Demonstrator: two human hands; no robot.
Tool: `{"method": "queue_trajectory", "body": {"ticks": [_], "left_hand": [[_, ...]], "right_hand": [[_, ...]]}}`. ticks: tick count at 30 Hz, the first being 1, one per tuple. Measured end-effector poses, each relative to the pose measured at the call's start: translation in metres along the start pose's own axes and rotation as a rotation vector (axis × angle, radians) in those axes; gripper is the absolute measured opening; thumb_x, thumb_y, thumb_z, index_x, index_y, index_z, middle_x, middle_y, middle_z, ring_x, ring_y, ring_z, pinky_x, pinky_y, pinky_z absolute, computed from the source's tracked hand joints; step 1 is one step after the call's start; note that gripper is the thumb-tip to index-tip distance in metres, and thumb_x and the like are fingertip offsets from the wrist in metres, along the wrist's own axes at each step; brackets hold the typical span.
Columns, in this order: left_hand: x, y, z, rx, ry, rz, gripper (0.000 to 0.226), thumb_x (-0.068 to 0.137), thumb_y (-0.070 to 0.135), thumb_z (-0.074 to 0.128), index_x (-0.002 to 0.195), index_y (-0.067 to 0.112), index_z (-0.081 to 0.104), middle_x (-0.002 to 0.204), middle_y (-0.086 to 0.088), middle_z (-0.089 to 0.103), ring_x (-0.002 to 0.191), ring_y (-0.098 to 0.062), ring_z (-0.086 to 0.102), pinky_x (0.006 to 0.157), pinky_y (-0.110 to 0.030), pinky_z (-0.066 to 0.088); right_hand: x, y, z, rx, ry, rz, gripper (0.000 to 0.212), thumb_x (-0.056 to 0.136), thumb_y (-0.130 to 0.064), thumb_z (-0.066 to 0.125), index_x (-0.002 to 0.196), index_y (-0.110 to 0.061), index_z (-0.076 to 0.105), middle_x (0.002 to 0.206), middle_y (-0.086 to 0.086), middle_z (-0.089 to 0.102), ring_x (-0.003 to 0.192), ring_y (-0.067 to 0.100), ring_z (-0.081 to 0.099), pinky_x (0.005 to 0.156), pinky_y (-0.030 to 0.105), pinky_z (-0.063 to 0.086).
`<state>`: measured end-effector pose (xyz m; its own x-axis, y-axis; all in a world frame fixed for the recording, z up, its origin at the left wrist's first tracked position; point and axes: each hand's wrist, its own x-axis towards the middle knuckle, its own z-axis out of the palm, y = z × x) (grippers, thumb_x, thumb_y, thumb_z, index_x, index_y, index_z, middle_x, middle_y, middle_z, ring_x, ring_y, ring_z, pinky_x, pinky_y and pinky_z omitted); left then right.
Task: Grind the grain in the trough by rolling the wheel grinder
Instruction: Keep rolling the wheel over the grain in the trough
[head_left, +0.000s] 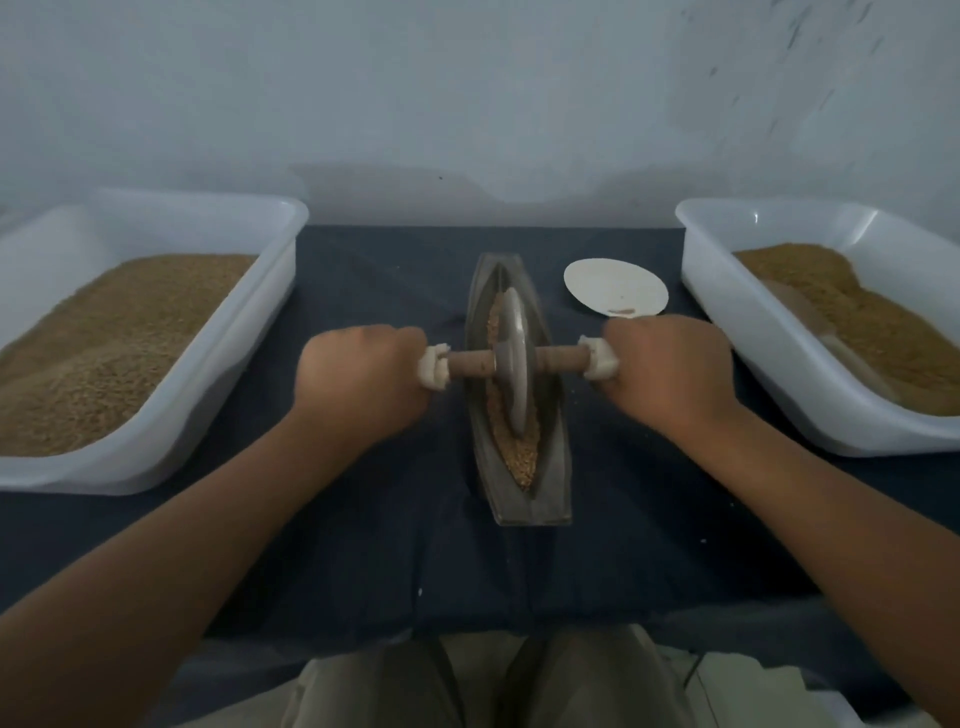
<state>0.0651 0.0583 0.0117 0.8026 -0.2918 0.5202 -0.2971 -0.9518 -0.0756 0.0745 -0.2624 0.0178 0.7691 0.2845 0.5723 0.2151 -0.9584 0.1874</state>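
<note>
A boat-shaped metal trough (550, 483) lies lengthwise on the dark cloth at the centre. Brown grain (522, 457) fills its groove. The metal wheel of the grinder (514, 364) stands upright in the groove near the trough's middle, on a wooden axle with white wrapped ends. My left hand (358, 379) grips the left handle end. My right hand (670, 371) grips the right handle end. Both fists are level with each other, one on each side of the trough.
A white plastic tub (249, 332) of grain stands at the left, and another white tub (727, 332) of grain at the right. A white round plate (613, 286) lies behind my right hand. A pale wall rises behind the table. My knees show below the table edge.
</note>
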Motion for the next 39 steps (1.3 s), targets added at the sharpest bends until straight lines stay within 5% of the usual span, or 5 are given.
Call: {"method": "queue_trajectory", "body": {"ticks": [3,12,22,31,39], "left_hand": [[-0.019,0.001,-0.01,-0.007,0.088,0.06,0.043,0.089,0.044,0.063,0.063,0.026,0.036,0.053,0.008,0.033,0.038,-0.019,0.033,0.053,-0.019,0.014],[0.074,-0.002,0.016,0.016,-0.1,-0.115,0.048,0.095,0.054,0.059,0.062,0.024,0.042,0.062,0.005,0.051,0.058,-0.026,0.059,0.056,-0.029,0.04],[-0.011,-0.001,-0.005,0.013,0.09,0.068,0.045,0.094,0.045,0.06,0.061,0.025,0.038,0.054,0.009,0.033,0.039,-0.018,0.032,0.052,-0.019,0.017],[0.089,-0.004,0.019,0.023,-0.116,-0.127,0.057,0.09,0.071,0.053,0.063,0.022,0.042,0.061,0.005,0.049,0.063,-0.03,0.063,0.058,-0.03,0.041],[-0.016,-0.004,0.01,-0.033,0.092,0.023,0.041,0.091,0.05,0.057,0.061,0.025,0.045,0.053,0.007,0.042,0.04,-0.02,0.038,0.05,-0.02,0.02]], "right_hand": [[-0.022,0.003,-0.009,0.015,0.036,-0.019,0.047,0.093,-0.062,0.049,0.063,-0.029,0.035,0.056,-0.014,0.025,0.047,0.017,0.03,0.049,0.021,0.014],[0.054,0.001,0.021,0.033,-0.083,0.096,0.047,0.101,-0.052,0.043,0.068,-0.018,0.048,0.061,-0.002,0.049,0.058,0.029,0.051,0.052,0.031,0.033],[-0.022,0.005,-0.008,0.031,0.007,0.032,0.048,0.092,-0.064,0.05,0.063,-0.029,0.036,0.055,-0.013,0.022,0.047,0.018,0.029,0.048,0.02,0.014],[0.067,0.003,0.023,0.073,-0.101,0.112,0.047,0.09,-0.052,0.028,0.066,-0.017,0.048,0.062,-0.001,0.052,0.057,0.025,0.051,0.054,0.038,0.051],[-0.002,0.005,-0.021,0.061,-0.039,-0.07,0.046,0.091,-0.06,0.047,0.06,-0.027,0.038,0.048,-0.009,0.039,0.04,0.021,0.041,0.046,0.02,0.019]]}}
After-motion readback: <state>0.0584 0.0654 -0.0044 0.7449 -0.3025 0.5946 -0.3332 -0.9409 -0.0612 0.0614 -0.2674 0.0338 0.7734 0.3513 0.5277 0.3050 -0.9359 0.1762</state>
